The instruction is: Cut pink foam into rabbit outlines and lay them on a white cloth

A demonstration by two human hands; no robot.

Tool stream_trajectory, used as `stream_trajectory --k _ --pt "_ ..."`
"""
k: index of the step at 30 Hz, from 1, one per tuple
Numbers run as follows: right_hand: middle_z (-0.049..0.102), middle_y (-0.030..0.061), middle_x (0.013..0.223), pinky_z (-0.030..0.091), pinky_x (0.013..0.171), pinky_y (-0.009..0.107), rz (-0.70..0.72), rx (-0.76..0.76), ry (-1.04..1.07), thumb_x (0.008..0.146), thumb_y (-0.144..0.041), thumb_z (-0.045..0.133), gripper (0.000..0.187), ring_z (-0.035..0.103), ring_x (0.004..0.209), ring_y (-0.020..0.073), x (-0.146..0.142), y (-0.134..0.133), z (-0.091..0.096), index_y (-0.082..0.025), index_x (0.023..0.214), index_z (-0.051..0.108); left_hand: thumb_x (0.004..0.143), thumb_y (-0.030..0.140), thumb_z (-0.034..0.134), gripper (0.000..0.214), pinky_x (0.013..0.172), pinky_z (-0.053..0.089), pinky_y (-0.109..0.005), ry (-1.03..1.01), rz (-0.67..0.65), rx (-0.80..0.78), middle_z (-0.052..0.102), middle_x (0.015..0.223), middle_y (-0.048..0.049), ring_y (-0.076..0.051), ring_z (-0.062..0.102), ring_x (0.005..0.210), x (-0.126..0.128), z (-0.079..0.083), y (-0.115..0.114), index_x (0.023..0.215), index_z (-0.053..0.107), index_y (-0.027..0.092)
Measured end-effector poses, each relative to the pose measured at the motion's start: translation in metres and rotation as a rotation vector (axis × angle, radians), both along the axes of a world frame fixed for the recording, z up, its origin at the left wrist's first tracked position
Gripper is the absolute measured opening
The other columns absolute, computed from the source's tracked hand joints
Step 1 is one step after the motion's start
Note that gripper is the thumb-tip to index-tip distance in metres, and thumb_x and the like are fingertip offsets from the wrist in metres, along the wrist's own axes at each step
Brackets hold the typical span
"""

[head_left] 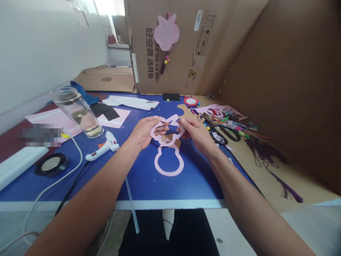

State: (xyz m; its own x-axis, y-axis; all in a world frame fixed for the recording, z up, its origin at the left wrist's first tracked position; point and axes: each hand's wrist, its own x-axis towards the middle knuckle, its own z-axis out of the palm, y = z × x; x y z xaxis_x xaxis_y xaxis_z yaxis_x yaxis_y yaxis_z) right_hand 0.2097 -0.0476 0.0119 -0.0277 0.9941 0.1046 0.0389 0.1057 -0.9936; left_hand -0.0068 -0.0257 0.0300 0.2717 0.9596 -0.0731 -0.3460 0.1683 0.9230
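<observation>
A pink paper outline point(168, 156) shaped like a gourd with ears hangs between my two hands over the blue table point(144, 185). My left hand point(145, 131) pinches its upper left loop with closed fingers. My right hand point(195, 132) pinches the upper right part the same way. The lower loop of the outline rests near the table top. A brown card piece point(170, 138) lies just behind the outline.
A white glue gun point(102, 149) and a glass jar point(80, 113) stand left of my hands. A black tape roll point(52, 164) lies further left. Scissors point(222, 134) and coloured scraps sit at the right. Cardboard walls point(279, 89) with a pink hanging ornament point(166, 33) close the back and right.
</observation>
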Motion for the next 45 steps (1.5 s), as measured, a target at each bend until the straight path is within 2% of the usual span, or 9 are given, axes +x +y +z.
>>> stream_trajectory --k 7,14,21,29,32,35,38,45 --pt "0.067 0.0022 0.074 0.049 0.056 0.025 0.003 0.016 -0.010 0.079 -0.080 0.077 0.059 0.058 0.064 0.0144 0.000 -0.002 0.002 -0.021 0.082 0.072 0.100 0.021 0.068 0.019 0.066 0.065 -0.026 -0.012 0.022 0.001 0.082 0.099 -0.0206 -0.022 0.082 0.078 -0.001 0.001 0.002 0.093 0.079 0.008" --pt "0.071 0.0016 0.074 0.048 0.057 0.027 0.047 0.015 -0.048 0.073 -0.065 0.089 0.049 0.055 0.059 0.0129 0.000 -0.002 0.003 -0.021 0.085 0.072 0.100 0.022 0.070 0.017 0.067 0.065 -0.026 -0.029 0.023 0.004 0.082 0.097 -0.0204 -0.023 0.082 0.078 -0.002 0.001 0.003 0.092 0.078 0.008" --pt "0.071 0.0014 0.074 0.047 0.057 0.027 0.042 0.024 -0.018 0.072 -0.062 0.090 0.046 0.055 0.058 0.0121 0.000 -0.002 0.003 -0.021 0.082 0.071 0.099 0.018 0.068 0.014 0.068 0.065 -0.027 0.007 -0.008 -0.023 0.082 0.099 -0.0188 -0.021 0.081 0.078 -0.002 0.001 0.002 0.096 0.078 0.009" --pt "0.073 0.0025 0.077 0.048 0.058 0.027 -0.004 0.019 -0.045 0.076 -0.057 0.087 0.040 0.057 0.060 0.0131 -0.001 -0.002 0.003 -0.021 0.086 0.072 0.093 0.016 0.073 0.008 0.071 0.064 -0.029 0.050 0.083 0.000 0.083 0.095 -0.0166 -0.021 0.081 0.080 -0.001 0.005 0.002 0.087 0.075 0.012" --pt "0.071 0.0012 0.076 0.047 0.058 0.027 -0.052 0.050 -0.177 0.081 -0.048 0.081 0.029 0.058 0.062 0.0145 0.002 -0.001 0.000 -0.021 0.089 0.073 0.092 0.020 0.076 0.010 0.075 0.064 -0.030 -0.021 0.196 0.082 0.082 0.094 -0.0144 -0.022 0.081 0.083 -0.010 0.010 0.009 0.086 0.072 0.013" --pt "0.070 0.0008 0.072 0.043 0.060 0.029 -0.079 0.110 -0.475 0.086 -0.036 0.074 0.014 0.060 0.065 0.0168 0.004 0.000 -0.006 -0.022 0.085 0.074 0.089 0.024 0.079 0.013 0.077 0.064 -0.030 -0.082 0.299 0.130 0.082 0.093 -0.0129 -0.021 0.080 0.083 -0.022 0.013 0.018 0.088 0.071 0.015" --pt "0.075 0.0029 0.080 0.044 0.065 0.031 -0.056 0.142 -0.731 0.087 -0.030 0.074 0.008 0.064 0.072 0.0190 0.003 -0.001 -0.011 -0.023 0.085 0.077 0.088 0.026 0.080 0.015 0.078 0.063 -0.031 -0.117 0.365 0.141 0.082 0.093 -0.0118 -0.021 0.080 0.082 -0.032 0.012 0.026 0.092 0.070 0.016" --pt "0.079 0.0041 0.095 0.046 0.070 0.032 0.048 0.109 -0.858 0.085 -0.033 0.081 0.012 0.068 0.081 0.0216 -0.002 -0.006 -0.012 -0.026 0.095 0.079 0.087 0.024 0.077 0.011 0.075 0.061 -0.028 -0.137 0.442 0.160 0.082 0.093 -0.0103 -0.021 0.079 0.084 -0.041 0.011 0.033 0.090 0.069 0.017"
